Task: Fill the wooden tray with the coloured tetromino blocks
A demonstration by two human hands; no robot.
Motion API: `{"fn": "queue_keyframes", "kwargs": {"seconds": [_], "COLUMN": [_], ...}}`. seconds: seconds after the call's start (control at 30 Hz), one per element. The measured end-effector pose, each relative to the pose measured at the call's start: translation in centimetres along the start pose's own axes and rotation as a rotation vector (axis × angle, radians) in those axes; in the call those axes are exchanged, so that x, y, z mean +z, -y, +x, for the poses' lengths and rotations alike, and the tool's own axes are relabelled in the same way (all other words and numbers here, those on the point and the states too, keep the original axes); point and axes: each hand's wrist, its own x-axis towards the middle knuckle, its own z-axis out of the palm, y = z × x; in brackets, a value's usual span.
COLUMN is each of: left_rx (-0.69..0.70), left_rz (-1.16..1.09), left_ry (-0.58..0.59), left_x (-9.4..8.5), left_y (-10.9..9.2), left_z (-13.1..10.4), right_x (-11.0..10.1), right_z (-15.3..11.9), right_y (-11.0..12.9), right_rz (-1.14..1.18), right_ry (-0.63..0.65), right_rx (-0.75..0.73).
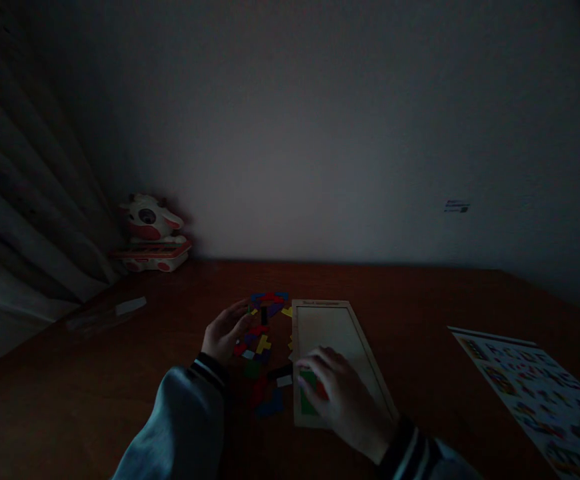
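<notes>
A pale wooden puzzle board [325,333] with a raised frame lies in front of me. My right hand [343,397] is over its near end, thumb and fingers bent around a green puzzle piece [308,379]. More green and a bit of red [322,388] show in the board under this hand, partly hidden by it. My left hand [226,331] hovers at the left side of the loose pieces, fingers curved and thumb apart, with nothing visible in it. Among those pieces are a yellow piece [263,345], a blue piece [271,404] and a white piece [285,381].
On the right of the brown table [410,320] lies a printed sheet [535,393] with colourful pictures. A cow-shaped toy keyboard [153,237] stands at the back left, beside a curtain [25,200]. A clear plastic wrapper with a white label [131,306] lies at left. The room is dim.
</notes>
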Motion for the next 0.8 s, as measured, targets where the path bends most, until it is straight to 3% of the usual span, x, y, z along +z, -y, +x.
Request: {"fn": "queue_keyframes", "kwargs": {"seconds": [0.1,0.2,0.4,0.63,0.8], "left_rx": [-0.178,-0.237,-0.264,-0.346,-0.349], "left_rz": [-0.396,-0.506,-0.535,-0.552,-0.533], "left_ry": [-0.259,-0.365,-0.376,-0.314,-0.274], "left_x": [-0.6,-1.7,-2.3,-2.2,-1.7], "left_y": [1.2,1.8,2.0,1.7,1.1], "left_z": [0.4,0.9,1.2,1.0,0.7], "right_x": [2.8,5.3,7.0,7.5,7.6], "right_z": [1.7,3.0,3.6,3.6,3.5], "right_y": [3.4,5.5,6.5,5.8,5.6], "right_rz": [-0.098,-0.229,-0.345,-0.178,-0.011], "right_ry": [0.033,0.033,0.084,0.069,-0.011], "right_rx": [-0.017,0.006,0.021,0.013,0.075]}}
